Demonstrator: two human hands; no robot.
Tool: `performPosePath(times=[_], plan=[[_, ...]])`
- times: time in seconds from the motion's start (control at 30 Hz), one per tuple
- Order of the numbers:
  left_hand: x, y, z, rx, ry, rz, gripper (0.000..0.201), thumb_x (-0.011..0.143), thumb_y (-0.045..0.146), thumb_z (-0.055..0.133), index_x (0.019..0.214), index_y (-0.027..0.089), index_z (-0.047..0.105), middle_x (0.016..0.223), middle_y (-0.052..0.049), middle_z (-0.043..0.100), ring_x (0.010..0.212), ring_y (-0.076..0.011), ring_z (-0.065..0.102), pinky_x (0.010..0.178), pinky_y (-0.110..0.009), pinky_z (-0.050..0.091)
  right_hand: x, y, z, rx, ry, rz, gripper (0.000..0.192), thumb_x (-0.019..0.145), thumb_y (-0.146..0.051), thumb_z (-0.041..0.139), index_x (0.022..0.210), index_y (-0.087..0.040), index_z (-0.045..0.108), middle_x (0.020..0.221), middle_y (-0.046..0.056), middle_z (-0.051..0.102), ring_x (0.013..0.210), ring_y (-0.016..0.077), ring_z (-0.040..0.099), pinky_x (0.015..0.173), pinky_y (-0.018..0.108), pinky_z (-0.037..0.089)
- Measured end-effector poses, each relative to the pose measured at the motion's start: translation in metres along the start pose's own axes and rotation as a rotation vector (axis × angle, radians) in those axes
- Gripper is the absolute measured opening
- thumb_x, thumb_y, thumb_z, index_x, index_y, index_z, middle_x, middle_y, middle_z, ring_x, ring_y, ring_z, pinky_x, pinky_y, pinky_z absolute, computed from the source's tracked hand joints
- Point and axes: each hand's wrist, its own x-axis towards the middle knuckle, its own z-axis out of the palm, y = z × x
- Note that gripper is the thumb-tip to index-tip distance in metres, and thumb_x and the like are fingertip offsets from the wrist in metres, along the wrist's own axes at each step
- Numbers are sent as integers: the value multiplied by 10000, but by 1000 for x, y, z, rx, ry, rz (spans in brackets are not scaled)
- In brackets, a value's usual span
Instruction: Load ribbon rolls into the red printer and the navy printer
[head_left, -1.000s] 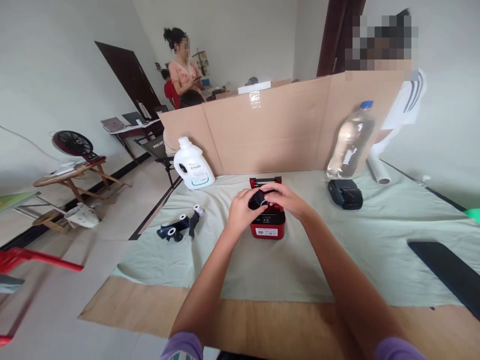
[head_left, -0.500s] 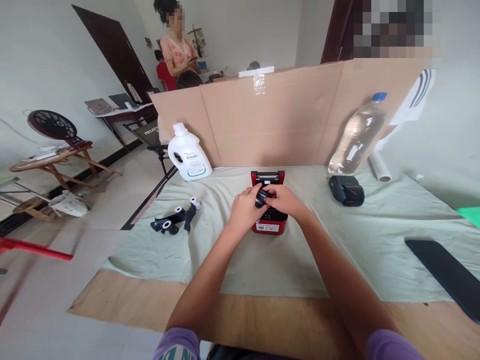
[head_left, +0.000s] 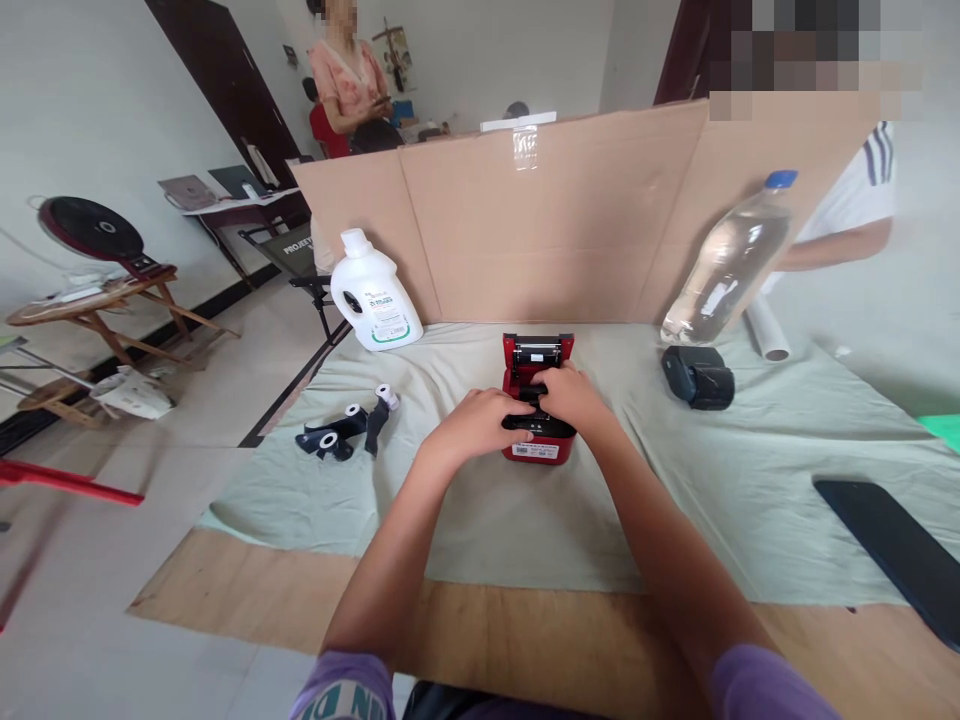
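Both hands dropped w/ the small black roll, now out of sight under them, so it looks seated: left hand point(head_left: 480, 425) flat, fingers loosely spread on 1 red printer point(head_left: 537, 400) mid-cloth, right hand point(head_left: 574, 393) curled on its top, grip unclear; 3 spare rolls point(head_left: 349, 430), 1 black printer point(head_left: 697, 376), 1 water bottle point(head_left: 727, 262), 1 white jug point(head_left: 371, 300).

Head-worn view, forward-down, over table point(head_left: 525, 620)

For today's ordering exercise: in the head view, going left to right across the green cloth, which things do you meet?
Black wrapped rolls → white jug → red printer → black printer → clear bottle → dark flat slab.
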Motion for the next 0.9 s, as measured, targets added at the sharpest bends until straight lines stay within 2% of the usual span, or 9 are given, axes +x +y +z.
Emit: performPosePath(times=[0.1,0.3,0.43,0.53,0.67,0.7,0.77,0.83,0.9], plan=[[1,3,2,1,5,-14,276,880,349,645,1130,362,761,1047,22,771,980,-245,688,962,-357,480,1,0,-2,-10,-11,15,387,809,-146,591,1161,-213,741,1152,137,720,1257,324,492,955,416,420],[3,3,8,27,50,-59,280,914,408,603,1142,374,762,1094,7,756,1106,-280,645,1003,-396,468,2,-5,-2,23,-43,82,341,797,-191,633,1112,-221,760,1070,163,713,1270,326,504,840,385,483],[4,6,10,42,52,-69,317,931,420,577,1200,374,738,1161,0,745,1165,-284,623,1037,-413,452,5,-4,2,57,3,103,352,792,-151,609,1110,-193,755,1062,162,727,1293,332,489,836,363,486],[4,9,11,52,39,-89,330,937,423,571,1217,352,732,1157,-10,751,1180,-283,621,1041,-412,449,5,10,-2,218,17,11,376,766,-98,585,1083,-201,758,1083,98,748,1232,298,549,868,327,484],[5,8,12,65,40,-92,352,934,422,586,1238,312,724,1201,-17,743,1212,-286,609,1076,-424,422,0,40,-19,524,-44,-101,202,790,-197,596,884,-192,775,985,42,767,974,242,660,849,306,495],[5,8,12,67,40,-87,355,935,425,585,1241,310,722,1211,-16,740,1205,-283,614,1075,-424,421,0,46,-22,582,7,-69,183,797,-235,597,846,-186,766,948,46,765,939,240,662,844,317,497],[5,8,13,80,34,-87,358,940,427,577,1242,300,722,1208,-21,742,1187,-277,625,1071,-424,421,1,57,-24,676,230,52,197,798,-298,599,861,-179,743,963,67,753,930,246,652,857,355,499],[5,10,12,103,24,-97,362,948,426,565,1241,284,723,1198,-33,746,1181,-274,625,1072,-422,412,6,62,-19,779,485,134,285,786,-343,617,1003,-185,715,1108,93,727,974,250,632,901,403,492],[5,14,10,126,17,-103,365,958,421,553,1247,274,721,1203,-43,744,1189,-274,615,1074,-424,398,12,63,-10,921,590,107,417,777,-396,643,1153,-219,668,1253,98,678,1037,248,610,930,431,483]])
